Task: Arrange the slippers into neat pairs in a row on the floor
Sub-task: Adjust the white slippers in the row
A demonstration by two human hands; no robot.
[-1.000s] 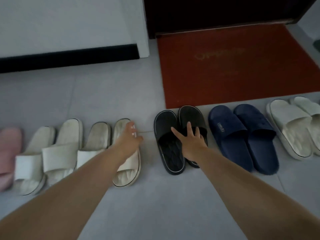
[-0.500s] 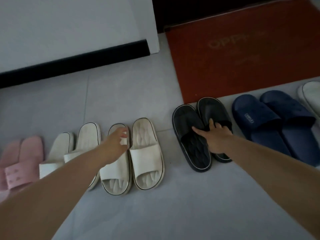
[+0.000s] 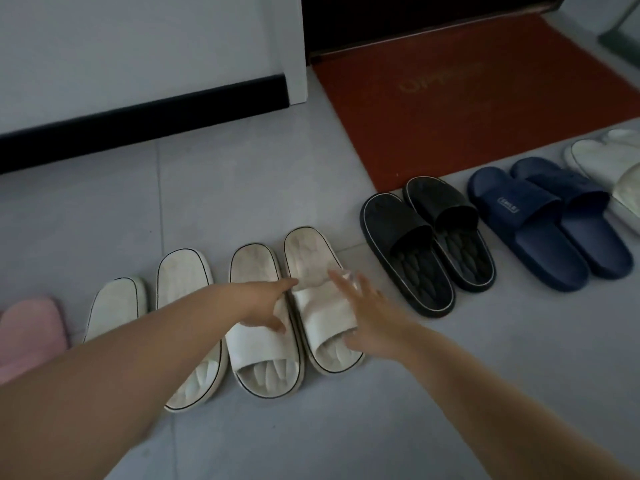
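Observation:
Slippers lie in a row on the grey floor. From the left: a pink slipper (image 3: 29, 336), a white pair (image 3: 183, 282) partly hidden by my left forearm, a second white pair (image 3: 266, 355), a black pair (image 3: 429, 244), a navy pair (image 3: 547, 223) and a pale pair (image 3: 609, 164) at the right edge. My left hand (image 3: 266, 306) rests on the strap of the second white pair's left slipper, fingers spread. My right hand (image 3: 370, 317), blurred and open, hovers over the strap of that pair's right slipper (image 3: 311, 261). Neither hand grips anything.
A red doormat (image 3: 467, 109) lies behind the black and navy pairs, before a dark doorway. A white wall with a black skirting board (image 3: 145, 123) runs along the back left. Bare grey tile lies in front of the row.
My right hand has left the black pair and swung left to the second white pair. My left hand has shifted slightly right on that pair. The camera has panned.

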